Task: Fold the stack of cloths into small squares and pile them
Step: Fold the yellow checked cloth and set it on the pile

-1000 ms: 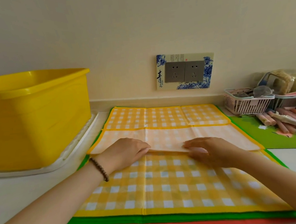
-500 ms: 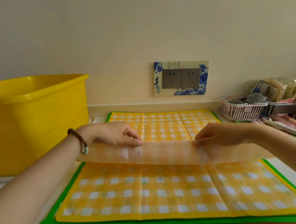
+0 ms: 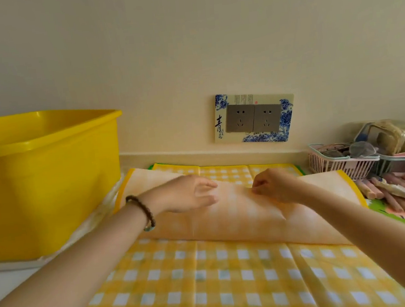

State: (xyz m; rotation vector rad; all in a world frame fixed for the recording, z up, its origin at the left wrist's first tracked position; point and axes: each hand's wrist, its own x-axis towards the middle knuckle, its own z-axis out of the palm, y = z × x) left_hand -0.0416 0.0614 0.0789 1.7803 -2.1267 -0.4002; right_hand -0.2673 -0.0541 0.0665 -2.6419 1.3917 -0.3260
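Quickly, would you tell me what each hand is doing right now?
Left hand: open, fingers spread over the yellow checked cloth.
Right hand: pinched shut on the cloth's folded-over flap.

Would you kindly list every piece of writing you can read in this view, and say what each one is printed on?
"青": large black brush character at the left of the decorative socket surround on the wall.
Smaller characters just below it: too small to read.
Fine vertical print at the top of the surround, beside a red dot: too blurred to read.
Packets at the right: no readable label.
Yellow bin and checked cloth: no text.
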